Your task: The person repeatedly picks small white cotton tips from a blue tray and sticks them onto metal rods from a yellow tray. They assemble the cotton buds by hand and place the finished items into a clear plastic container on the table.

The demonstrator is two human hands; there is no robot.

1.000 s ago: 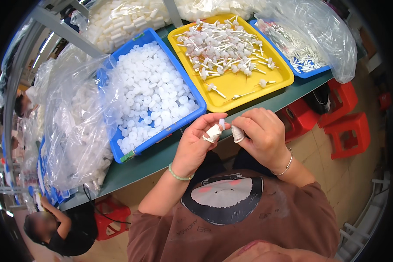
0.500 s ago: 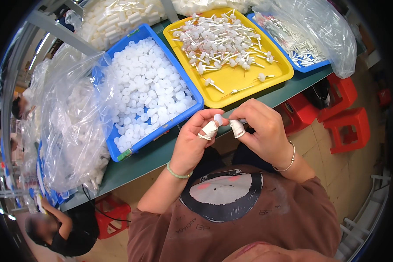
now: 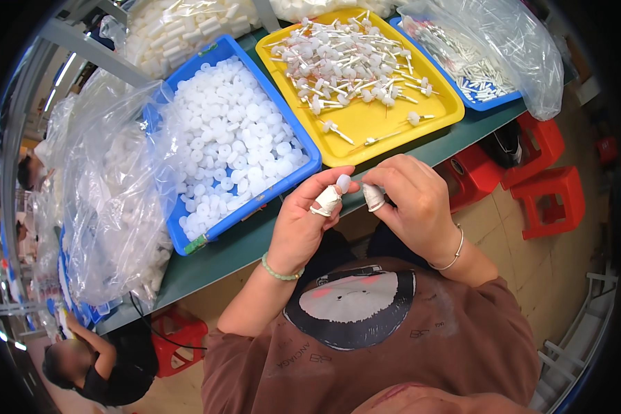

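Discs [image 3: 234,138] in left tray [image 3: 269,195] | assemblies [image 3: 345,65] — middle tray [image 3: 372,125] | rods [image 3: 486,81] — right tray [image 3: 493,104]

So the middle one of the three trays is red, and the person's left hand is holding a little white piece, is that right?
Not quite: the head view shows the middle tray is yellow, not red. The left hand does hold a little white piece.

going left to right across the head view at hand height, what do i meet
Clear plastic bag, blue tray of white discs, left hand, small white piece, right hand, red stools.
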